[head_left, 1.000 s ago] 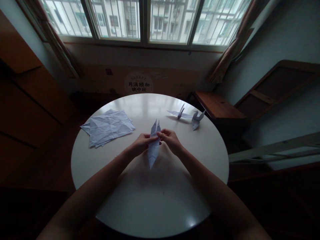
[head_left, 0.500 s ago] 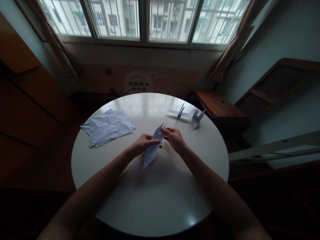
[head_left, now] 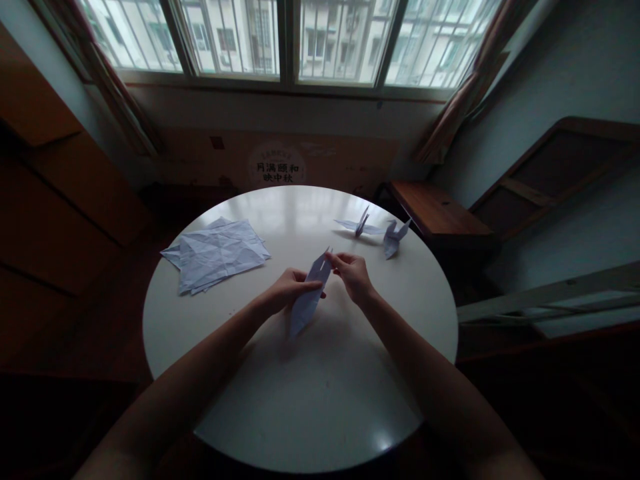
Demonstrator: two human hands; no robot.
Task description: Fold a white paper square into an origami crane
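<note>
A long, narrow piece of folded paper [head_left: 306, 308] is held above the middle of the table, one pointed end toward me and a split end facing away. My left hand [head_left: 290, 288] is closed around its middle, thumb flat on top and fingers underneath. At the far end, my right hand [head_left: 350, 270] pinches one of the thin tips between thumb and fingers. Parts of the paper behind the right fingertips are hidden.
On the round white table [head_left: 310, 413], creased paper sheets [head_left: 223, 257] lie stacked at the left. Two folded paper cranes, one nearer [head_left: 394, 239] and one farther [head_left: 361, 224], rest at the back right. A wooden bench [head_left: 435, 210] stands beyond the right edge.
The folded paper has turned slightly, its near point shifting a little right. My right fingers have moved slightly along the far tip. The sheets and cranes stay put.
</note>
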